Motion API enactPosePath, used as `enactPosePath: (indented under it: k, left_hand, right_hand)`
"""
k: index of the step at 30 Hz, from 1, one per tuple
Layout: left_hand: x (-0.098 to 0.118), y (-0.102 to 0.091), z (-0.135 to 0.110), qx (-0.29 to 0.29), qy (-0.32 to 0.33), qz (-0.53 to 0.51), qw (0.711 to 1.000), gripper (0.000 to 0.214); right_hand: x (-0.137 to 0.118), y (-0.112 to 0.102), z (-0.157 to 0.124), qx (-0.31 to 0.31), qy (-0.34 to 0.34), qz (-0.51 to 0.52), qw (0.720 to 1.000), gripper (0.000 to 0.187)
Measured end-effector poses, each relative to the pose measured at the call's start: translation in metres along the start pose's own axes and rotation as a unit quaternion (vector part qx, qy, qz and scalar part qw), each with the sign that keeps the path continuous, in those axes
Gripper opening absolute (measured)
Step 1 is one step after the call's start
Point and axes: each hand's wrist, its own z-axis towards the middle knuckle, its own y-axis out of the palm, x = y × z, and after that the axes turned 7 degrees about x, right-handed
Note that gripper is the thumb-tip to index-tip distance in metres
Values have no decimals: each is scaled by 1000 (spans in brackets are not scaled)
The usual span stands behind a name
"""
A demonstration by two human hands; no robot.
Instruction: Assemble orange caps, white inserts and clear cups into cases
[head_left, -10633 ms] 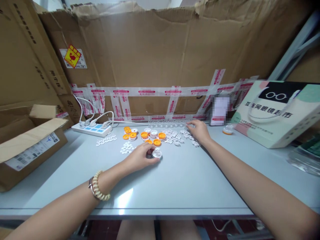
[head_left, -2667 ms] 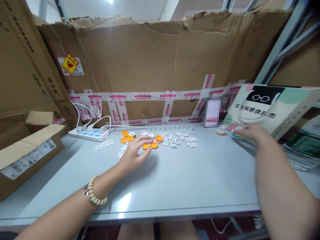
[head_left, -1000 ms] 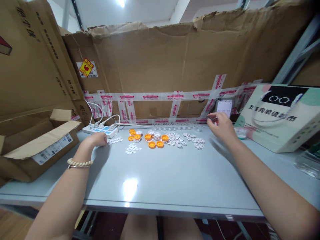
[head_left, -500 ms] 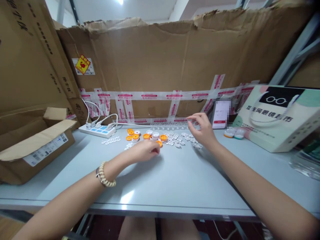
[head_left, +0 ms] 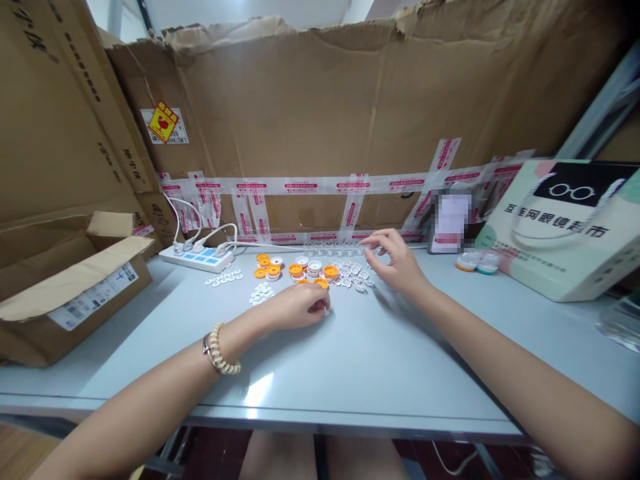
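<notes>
My left hand (head_left: 301,307) is curled low over the table, in front of the orange and white round caps (head_left: 331,272). A small whitish piece (head_left: 326,311) shows at its fingertips; its exact kind is too small to tell. My right hand (head_left: 397,265) hovers with thumb and fingers apart, beside a heap of small white plastic parts (head_left: 351,275) and hiding some of them. Behind it runs a row of clear plastic pieces (head_left: 330,249). Small white discs (head_left: 261,293) lie just left of my left hand, and clear flat pieces (head_left: 223,277) farther left.
An open cardboard box (head_left: 75,293) stands at the left, near a power strip (head_left: 197,257) with cords. A phone (head_left: 450,223) leans at the back right, beside two round cases (head_left: 477,261) and a paper bag (head_left: 555,230). Large cardboard (head_left: 310,113) walls off the back.
My right hand has shifted left, towards the clear row and the white parts. My left hand has drawn slightly back, and the whitish piece now shows at its fingertips. The view has tilted slightly.
</notes>
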Motion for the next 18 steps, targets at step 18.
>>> enactPosePath:
  k: [18]
  left_hand:
    - [-72,-62,-34,96,-230,118,961,17]
  right_hand:
    - [-2,-3,0,-65,2,21,998,14]
